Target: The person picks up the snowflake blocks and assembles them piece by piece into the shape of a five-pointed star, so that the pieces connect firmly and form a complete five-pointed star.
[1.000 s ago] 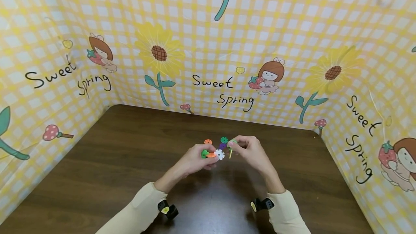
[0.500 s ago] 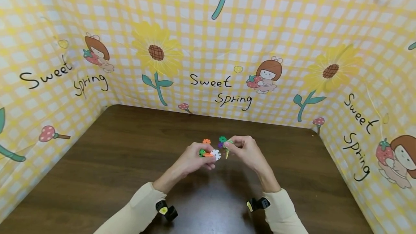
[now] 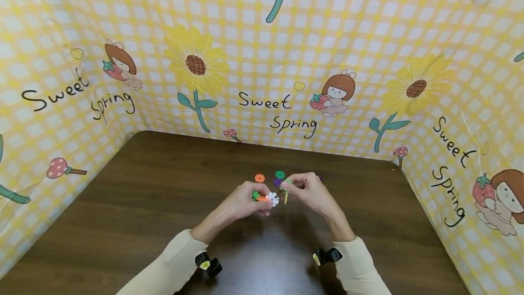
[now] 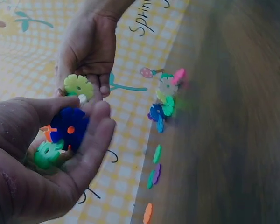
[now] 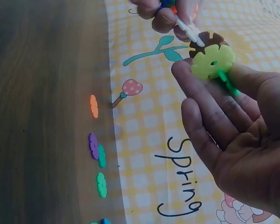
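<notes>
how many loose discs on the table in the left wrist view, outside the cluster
4. Going up that picture: an orange disc, a lower green disc and a purple disc side by side, then an upper green disc. Others may be hidden.

My left hand (image 3: 245, 200) holds a white notched disc (image 3: 272, 199), a blue disc (image 4: 61, 122), an orange disc (image 3: 262, 198) and a green disc (image 4: 45, 159); my right hand (image 3: 313, 195), a lime disc (image 5: 203, 66), a brown disc (image 5: 214, 38) and a bright-green disc (image 5: 229, 84). Farther off are another orange disc (image 3: 259, 178), a purple disc (image 3: 277, 182) and an emerald disc (image 3: 280, 174). The table (image 3: 123, 204) is wood-grained brown, the cloth (image 3: 254, 58) yellow-and-white check, my sleeves (image 3: 176, 258) cream.
</notes>
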Tool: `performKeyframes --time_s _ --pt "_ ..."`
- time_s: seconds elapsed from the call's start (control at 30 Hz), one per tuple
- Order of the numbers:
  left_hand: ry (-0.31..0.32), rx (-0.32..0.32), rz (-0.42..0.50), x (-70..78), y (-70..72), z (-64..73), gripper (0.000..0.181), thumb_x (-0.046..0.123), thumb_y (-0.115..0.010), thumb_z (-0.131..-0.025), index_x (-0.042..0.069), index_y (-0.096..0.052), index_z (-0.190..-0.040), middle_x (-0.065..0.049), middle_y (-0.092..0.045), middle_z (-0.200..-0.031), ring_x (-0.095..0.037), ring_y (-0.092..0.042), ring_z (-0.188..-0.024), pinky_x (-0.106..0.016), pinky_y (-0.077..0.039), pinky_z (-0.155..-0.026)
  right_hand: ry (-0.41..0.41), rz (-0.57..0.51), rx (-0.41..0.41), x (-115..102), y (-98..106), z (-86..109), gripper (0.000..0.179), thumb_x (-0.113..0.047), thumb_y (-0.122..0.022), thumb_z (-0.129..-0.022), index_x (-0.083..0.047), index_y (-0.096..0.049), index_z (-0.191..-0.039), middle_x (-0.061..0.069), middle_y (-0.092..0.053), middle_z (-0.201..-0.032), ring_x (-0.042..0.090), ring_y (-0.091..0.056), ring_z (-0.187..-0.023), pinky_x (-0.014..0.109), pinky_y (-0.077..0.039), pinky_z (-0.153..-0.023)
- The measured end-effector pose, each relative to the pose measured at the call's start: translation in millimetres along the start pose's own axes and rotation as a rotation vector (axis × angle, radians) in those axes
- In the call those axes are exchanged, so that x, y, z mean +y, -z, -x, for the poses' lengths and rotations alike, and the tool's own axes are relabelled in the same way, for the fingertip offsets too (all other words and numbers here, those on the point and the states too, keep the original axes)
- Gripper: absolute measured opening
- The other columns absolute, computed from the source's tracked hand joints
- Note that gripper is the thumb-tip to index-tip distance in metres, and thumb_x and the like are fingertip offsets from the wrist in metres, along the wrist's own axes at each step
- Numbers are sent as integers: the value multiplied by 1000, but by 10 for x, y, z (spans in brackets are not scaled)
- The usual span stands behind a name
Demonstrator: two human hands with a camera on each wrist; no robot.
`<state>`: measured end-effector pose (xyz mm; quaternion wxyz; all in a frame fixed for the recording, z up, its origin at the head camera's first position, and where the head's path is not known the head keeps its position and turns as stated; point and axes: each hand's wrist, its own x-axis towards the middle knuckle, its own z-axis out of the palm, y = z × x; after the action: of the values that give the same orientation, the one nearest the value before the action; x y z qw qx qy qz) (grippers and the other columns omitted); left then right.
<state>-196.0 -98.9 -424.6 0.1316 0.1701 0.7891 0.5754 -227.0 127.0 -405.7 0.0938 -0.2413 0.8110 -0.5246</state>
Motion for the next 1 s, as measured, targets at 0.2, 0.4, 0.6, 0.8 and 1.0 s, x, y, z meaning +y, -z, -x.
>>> performKeyframes --time_s 0.2,0.4,0.6,0.8,1.0 --pt "-14 -8 -165 -49 10 13 15 24 -77 -90 10 -71 -92 1 -63 -83 -14 -53 -74 -30 -45 -63 41 -2 -46 56 -30 -71 21 -20 -65 -99 -1 -74 -103 16 -74 -87 24 -70 -79 42 -58 -75" --pt "22 -41 -82 -91 -12 36 23 28 -71 -95 6 -71 -89 -3 -72 -80 -13 -64 -75 -34 -53 -71 6 48 -45 127 -69 -197 27 -27 -62 -101 -5 -73 -112 9 -75 -95 25 -67 -82 48 -56 -77" --pt "56 -52 59 -95 -21 75 22 21 -67 -98 0 -67 -96 -16 -75 -89 -24 -72 -84 -45 -56 -81 -95 -11 19 246 -62 -392 36 -28 -53 -105 3 -70 -115 10 -74 -95 39 -70 -82 47 -55 -75" --pt "42 -48 124 -86 1 100 23 21 -65 -100 -2 -64 -100 -18 -74 -93 -32 -71 -89 -46 -57 -83 -181 80 115 428 -104 -544 23 -19 -59 -103 -3 -72 -110 9 -70 -87 33 -68 -73 38 -54 -66" --pt "64 -2 190 -96 43 109 23 22 -64 -100 0 -57 -97 -20 -74 -97 -28 -73 -86 -44 -58 -82 -209 285 137 606 -151 -671 19 -20 -70 -95 -9 -74 -111 7 -69 -85 21 -61 -69 30 -46 -59"
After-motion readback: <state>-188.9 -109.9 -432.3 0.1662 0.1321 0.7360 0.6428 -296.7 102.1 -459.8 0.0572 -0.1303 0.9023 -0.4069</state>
